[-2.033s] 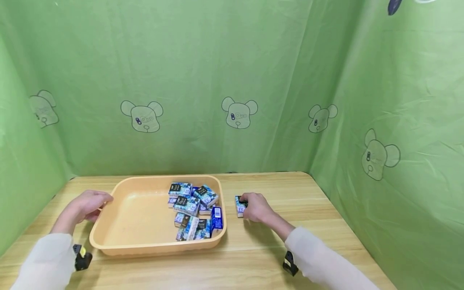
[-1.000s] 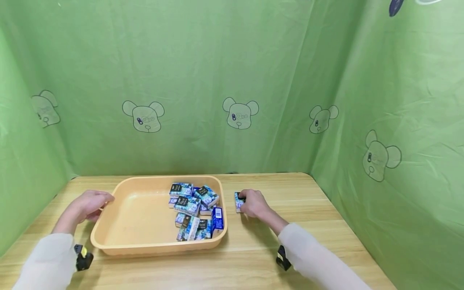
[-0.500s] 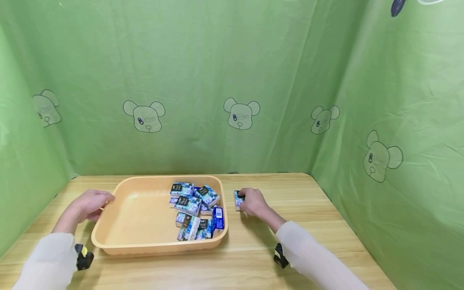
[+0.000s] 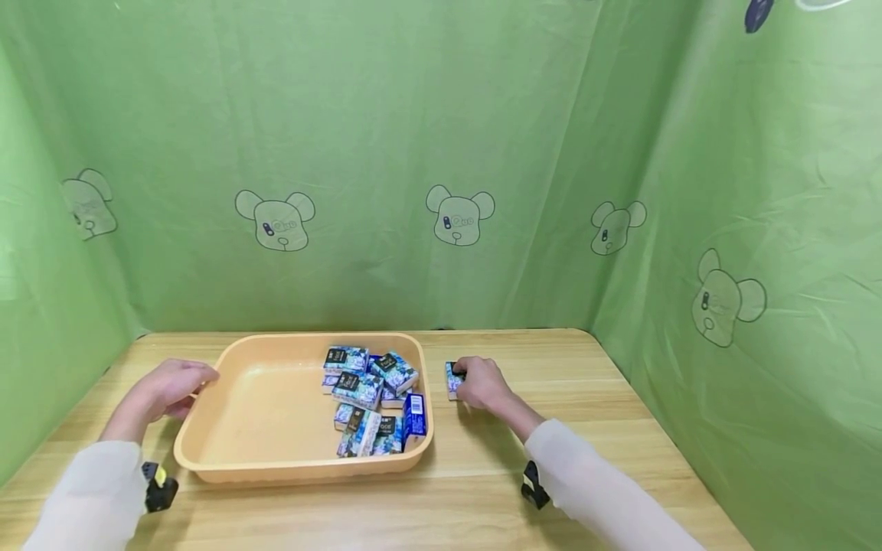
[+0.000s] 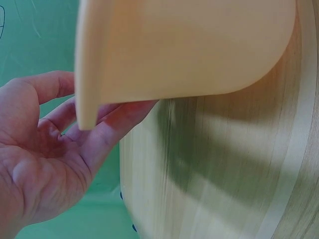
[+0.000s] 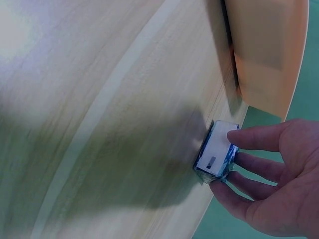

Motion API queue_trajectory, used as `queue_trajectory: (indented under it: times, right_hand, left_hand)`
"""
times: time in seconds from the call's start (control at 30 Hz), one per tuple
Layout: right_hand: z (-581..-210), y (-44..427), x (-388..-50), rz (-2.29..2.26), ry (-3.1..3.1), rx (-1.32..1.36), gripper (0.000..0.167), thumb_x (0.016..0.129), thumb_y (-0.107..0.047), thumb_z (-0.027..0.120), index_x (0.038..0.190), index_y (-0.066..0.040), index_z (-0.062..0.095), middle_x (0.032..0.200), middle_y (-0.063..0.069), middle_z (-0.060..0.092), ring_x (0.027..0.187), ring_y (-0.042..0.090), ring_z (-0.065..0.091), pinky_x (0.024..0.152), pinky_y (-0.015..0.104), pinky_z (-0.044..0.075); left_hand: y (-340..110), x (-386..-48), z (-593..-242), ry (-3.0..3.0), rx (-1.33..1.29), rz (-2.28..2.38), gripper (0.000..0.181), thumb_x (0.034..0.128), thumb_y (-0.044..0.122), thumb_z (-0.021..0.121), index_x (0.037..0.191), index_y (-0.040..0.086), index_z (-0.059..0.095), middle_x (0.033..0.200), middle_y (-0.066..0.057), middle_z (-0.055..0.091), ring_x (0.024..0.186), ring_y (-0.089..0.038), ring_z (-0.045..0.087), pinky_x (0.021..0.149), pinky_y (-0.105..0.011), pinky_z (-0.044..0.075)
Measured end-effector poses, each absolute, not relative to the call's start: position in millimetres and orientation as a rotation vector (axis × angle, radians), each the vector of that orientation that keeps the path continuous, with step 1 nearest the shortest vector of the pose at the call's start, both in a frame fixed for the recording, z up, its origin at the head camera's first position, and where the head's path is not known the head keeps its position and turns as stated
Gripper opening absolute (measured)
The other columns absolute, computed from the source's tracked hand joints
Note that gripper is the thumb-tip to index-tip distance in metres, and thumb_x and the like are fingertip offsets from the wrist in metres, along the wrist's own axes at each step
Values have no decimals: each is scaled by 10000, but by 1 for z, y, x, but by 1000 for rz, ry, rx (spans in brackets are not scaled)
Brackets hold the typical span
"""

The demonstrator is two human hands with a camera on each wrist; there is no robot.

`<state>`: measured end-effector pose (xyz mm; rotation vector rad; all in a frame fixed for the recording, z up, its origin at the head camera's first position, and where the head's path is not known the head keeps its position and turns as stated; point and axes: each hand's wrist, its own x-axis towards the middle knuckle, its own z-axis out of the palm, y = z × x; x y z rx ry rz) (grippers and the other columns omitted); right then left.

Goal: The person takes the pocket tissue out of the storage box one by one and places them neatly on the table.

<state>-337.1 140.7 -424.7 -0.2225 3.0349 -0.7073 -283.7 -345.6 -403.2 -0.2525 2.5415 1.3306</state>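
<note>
A peach plastic tray [image 4: 276, 464] lies on the table, and my left hand [image 4: 168, 389] holds its left rim. In the left wrist view, the thumb and fingers of that hand [image 5: 55, 144] are on either side of the tray's rim [image 5: 87, 74]. Blue floral tissue packs [image 4: 357, 389] with black labels are heaped in the tray's right part. Right of the tray, my right hand [image 4: 485, 383] grips one more tissue pack [image 4: 453, 381] flat against the tabletop. The right wrist view has thumb and fingertips around this pack [image 6: 218, 144], its white side showing.
A wooden table [image 4: 551, 360] carries everything. Green curtains [image 4: 365, 153] printed with bear heads stand behind it and at both sides. One blue pack [image 4: 413, 415] stands on edge against the tray's right wall.
Over two seconds my right hand has slid the tissue pack slightly toward the far edge and left, then stopped. The left hand stays on the tray's rim.
</note>
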Motion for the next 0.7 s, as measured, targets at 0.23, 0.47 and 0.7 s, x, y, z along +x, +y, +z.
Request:
queue_trajectory:
  times: [0.23, 0.47, 0.7]
  right_hand:
    - [-422, 140, -337, -702, 3031, -199, 554, 733, 68, 691, 1278, -29, 677, 1267, 196, 675, 1057, 322, 625, 956, 461, 568]
    - [-417, 138, -335, -692, 3054, -243, 559, 727, 70, 672, 1280, -12, 667, 1270, 194, 678, 1116, 352, 631, 994, 478, 557]
    - [-409, 132, -331, -703, 3088, -296, 504, 741, 23, 692, 1244, 3, 667, 1213, 196, 695, 1030, 329, 646, 943, 457, 574]
  left_hand:
    - [-346, -284, -404, 2533, -241, 1348, 612, 1018, 248, 496, 1461, -156, 367, 1068, -187, 655, 744, -121, 674, 644, -285, 615]
    - [-347, -284, -404, 2522, -230, 1354, 623, 1030, 243, 489, 1481, -155, 327, 1050, -171, 665, 741, -123, 684, 657, -298, 625]
    - [-347, -285, -404, 2510, -223, 1363, 637, 1044, 247, 477, 1490, -167, 290, 1104, -236, 654, 756, -125, 695, 680, -310, 634]
